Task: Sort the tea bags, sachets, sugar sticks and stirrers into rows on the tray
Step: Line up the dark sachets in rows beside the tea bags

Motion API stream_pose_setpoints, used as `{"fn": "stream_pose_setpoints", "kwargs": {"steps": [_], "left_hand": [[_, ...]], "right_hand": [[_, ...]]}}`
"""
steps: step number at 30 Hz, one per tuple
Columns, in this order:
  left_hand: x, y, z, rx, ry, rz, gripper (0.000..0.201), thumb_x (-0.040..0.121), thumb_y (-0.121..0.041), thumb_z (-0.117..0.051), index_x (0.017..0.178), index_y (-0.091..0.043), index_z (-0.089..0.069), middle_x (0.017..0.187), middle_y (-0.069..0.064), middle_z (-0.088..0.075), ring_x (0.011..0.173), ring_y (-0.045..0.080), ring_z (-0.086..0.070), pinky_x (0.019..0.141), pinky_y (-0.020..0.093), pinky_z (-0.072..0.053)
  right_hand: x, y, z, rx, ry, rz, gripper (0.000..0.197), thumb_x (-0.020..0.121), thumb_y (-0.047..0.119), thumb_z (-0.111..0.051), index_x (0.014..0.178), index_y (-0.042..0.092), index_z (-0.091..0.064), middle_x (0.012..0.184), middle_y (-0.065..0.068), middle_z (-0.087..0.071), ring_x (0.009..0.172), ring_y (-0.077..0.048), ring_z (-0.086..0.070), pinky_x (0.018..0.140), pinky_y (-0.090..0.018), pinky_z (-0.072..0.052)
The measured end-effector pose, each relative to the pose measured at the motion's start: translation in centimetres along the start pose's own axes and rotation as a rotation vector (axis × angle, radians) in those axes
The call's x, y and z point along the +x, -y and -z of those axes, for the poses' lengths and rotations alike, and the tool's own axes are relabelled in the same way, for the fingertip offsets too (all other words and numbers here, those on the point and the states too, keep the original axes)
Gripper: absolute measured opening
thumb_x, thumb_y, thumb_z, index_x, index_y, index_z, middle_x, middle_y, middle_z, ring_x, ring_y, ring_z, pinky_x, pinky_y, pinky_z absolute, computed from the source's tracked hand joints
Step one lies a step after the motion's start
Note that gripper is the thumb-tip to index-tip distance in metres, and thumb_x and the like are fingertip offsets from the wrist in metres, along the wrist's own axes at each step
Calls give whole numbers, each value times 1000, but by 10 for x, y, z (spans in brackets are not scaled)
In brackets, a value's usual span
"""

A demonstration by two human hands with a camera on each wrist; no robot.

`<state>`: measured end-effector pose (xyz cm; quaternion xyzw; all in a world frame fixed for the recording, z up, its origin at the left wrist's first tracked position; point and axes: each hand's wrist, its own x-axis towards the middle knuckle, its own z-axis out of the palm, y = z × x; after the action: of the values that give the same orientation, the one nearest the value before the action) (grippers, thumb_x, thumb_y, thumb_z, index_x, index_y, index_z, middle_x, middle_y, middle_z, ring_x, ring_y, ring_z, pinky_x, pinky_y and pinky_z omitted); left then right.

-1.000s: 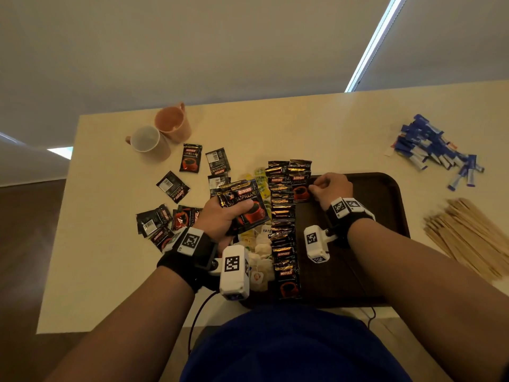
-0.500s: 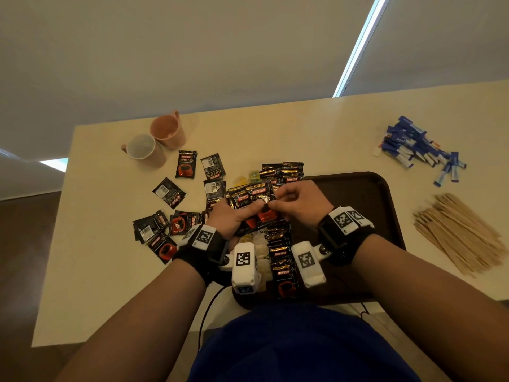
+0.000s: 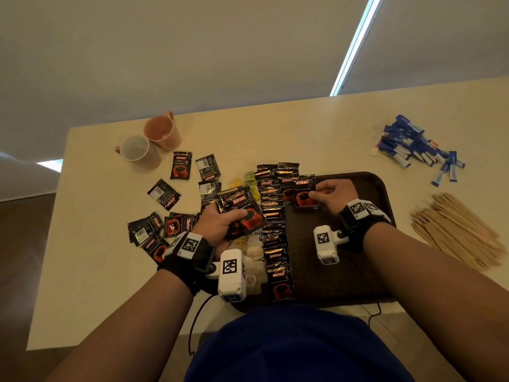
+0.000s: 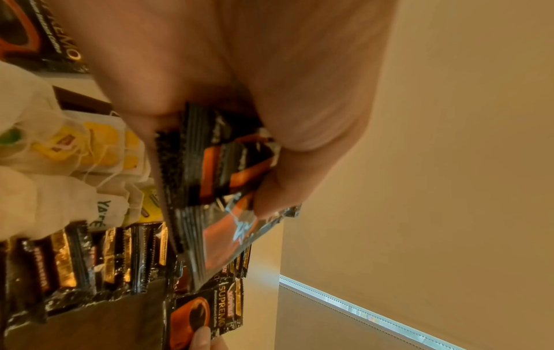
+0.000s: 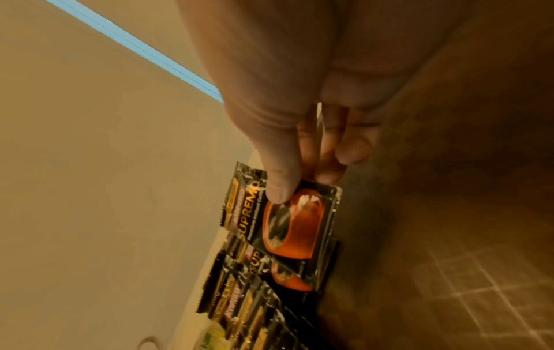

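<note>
My left hand (image 3: 220,224) grips a small stack of black coffee sachets (image 3: 242,210) above the tray's left side; in the left wrist view the stack (image 4: 215,180) sits between thumb and fingers. My right hand (image 3: 330,194) pinches one sachet (image 3: 304,193) by its edge, low over the far part of the dark brown tray (image 3: 366,277); in the right wrist view that sachet (image 5: 288,217) is under my thumb. A row of overlapping sachets (image 3: 275,232) runs down the tray, with white tea bags (image 3: 254,255) to its left.
Loose sachets (image 3: 165,194) lie scattered on the table left of the tray. Two mugs (image 3: 148,144) stand at the far left. Blue sugar sticks (image 3: 413,150) are piled at the far right, wooden stirrers (image 3: 457,230) right of the tray.
Half a second ago both hands met over the stack. My right hand has since moved right and away with one sachet to the tray's far part, while the left keeps the stack.
</note>
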<state>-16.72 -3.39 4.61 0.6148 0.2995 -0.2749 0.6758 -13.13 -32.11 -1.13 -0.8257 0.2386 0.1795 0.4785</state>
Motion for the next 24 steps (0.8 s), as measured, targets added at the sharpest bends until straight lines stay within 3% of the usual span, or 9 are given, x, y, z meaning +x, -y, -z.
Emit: {"fn": "stream_pose_setpoints", "kwargs": {"steps": [3,6,8,11,12,17,20,24], "left_hand": [[0,1,1,6,-4,14,27,83,-1,-73,104,-12,-59,110,18,-70,103,38,-68,92,57,-54],[1,1,3,18,-26,23,32,81,-4,-76,107,-10,-58,111,19,-70,104,39,-68,94,59,-52],[0,1,2,49,-19,17,26,83,-4,-74,102,-11,-59,107,18,-70,99,37,-69,87,53,-56],[-2,0,1,46,-8,22,21,87,-1,-69,101,-12,-57,100,15,-70,84,30,-70,56,35,-57],[-2,0,1,44,-7,23,22,87,0,-69,102,-11,-57,99,15,-70,82,28,-70,51,32,-56],[2,0,2,3,-7,39,26,86,0,-70,106,-11,-57,110,20,-69,92,32,-70,64,40,-57],[4,1,3,6,-20,54,33,85,-2,-72,112,-9,-54,110,19,-68,90,33,-69,50,33,-55],[7,4,4,44,-27,57,40,83,-7,-76,116,-9,-54,117,20,-67,96,36,-69,54,34,-54]], "right_hand": [[8,-6,-11,-25,-4,-19,20,80,23,-81,97,19,-72,85,1,-72,80,-16,-70,85,-41,-59],[13,-8,-19,-74,11,-9,17,79,25,-82,92,24,-71,87,3,-71,84,-15,-69,87,-42,-59],[14,-8,-23,-100,18,2,15,79,26,-82,90,25,-71,87,3,-70,85,-15,-69,87,-42,-59],[15,-6,-27,-123,6,4,18,79,26,-82,93,21,-72,84,5,-68,84,-17,-69,87,-42,-59],[16,-5,-28,-126,2,1,19,80,25,-82,95,19,-72,83,5,-68,83,-17,-69,87,-42,-59],[16,1,-32,-168,16,24,15,80,26,-81,85,24,-66,84,1,-70,80,-17,-69,83,-41,-60],[16,2,-34,-147,18,21,16,80,25,-80,85,24,-65,82,1,-71,76,-16,-70,80,-39,-61],[11,4,-32,-114,9,22,14,82,20,-79,88,19,-67,79,1,-71,67,-12,-71,73,-32,-61]]}}
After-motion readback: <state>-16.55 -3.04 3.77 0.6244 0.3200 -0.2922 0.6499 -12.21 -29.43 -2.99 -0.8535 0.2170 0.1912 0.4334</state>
